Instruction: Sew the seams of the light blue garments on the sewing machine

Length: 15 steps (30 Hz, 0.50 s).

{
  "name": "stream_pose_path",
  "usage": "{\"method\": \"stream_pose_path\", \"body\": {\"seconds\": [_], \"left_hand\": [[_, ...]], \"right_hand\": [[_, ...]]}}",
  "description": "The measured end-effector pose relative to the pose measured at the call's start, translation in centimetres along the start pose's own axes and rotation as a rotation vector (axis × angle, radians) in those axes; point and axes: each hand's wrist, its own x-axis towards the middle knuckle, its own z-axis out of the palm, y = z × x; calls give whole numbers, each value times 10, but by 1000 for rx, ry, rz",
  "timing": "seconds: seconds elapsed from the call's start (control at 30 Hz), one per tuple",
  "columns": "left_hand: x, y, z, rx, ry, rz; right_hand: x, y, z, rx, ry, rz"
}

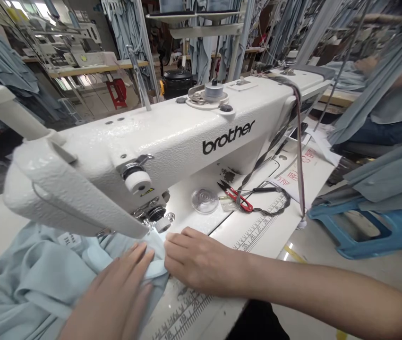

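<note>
A white sewing machine (172,137) fills the middle of the view. Pale blue cloth (34,278) lies bunched on the table under its head at the lower left. My left hand (115,297) rests flat on the cloth, fingers stretched toward the needle area. My right hand (201,259) lies just right of it, fingers curled and pinching the cloth's edge beside the presser foot, which the machine head hides.
Red thread snips (238,197) and a clear round bobbin case (204,200) lie on the machine bed behind my right hand. A ruler strip (260,226) is printed on the table. A blue stool (367,226) with grey garments stands right. Another person sits at the far right.
</note>
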Motion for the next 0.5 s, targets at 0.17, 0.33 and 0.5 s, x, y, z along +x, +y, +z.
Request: {"method": "stream_pose_path", "body": {"seconds": [0.17, 0.33, 0.5], "left_hand": [[6, -5, -8, 93, -45, 52], [-13, -19, 4, 70, -80, 38], [-24, -43, -2, -341, -182, -124]], "right_hand": [[2, 0, 0, 30, -44, 4], [11, 8, 1, 77, -79, 10], [24, 29, -4, 176, -107, -45]]}}
